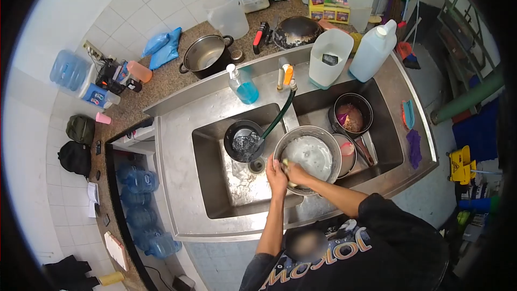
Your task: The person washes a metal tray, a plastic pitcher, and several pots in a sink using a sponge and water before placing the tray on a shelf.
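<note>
A large steel pot (pixel 312 153) rests tilted on the divider between the two basins of a steel sink (pixel 177 145). My left hand (pixel 276 175) grips the pot's near rim. Just inside that rim, my right hand (pixel 299 175) presses a small yellowish sponge (pixel 285 163) against the wall. A green hose (pixel 280 114) from the tap runs water into a black pot (pixel 245 140) standing in the left basin.
The right basin holds a black pot with brown residue (pixel 353 117) and a lid (pixel 346 153). A blue soap pump bottle (pixel 243 86), white jug (pixel 329 56) and large plastic bottle (pixel 372 48) line the sink's back. Steel pot (pixel 206 54) and wok (pixel 296 31) sit on the counter.
</note>
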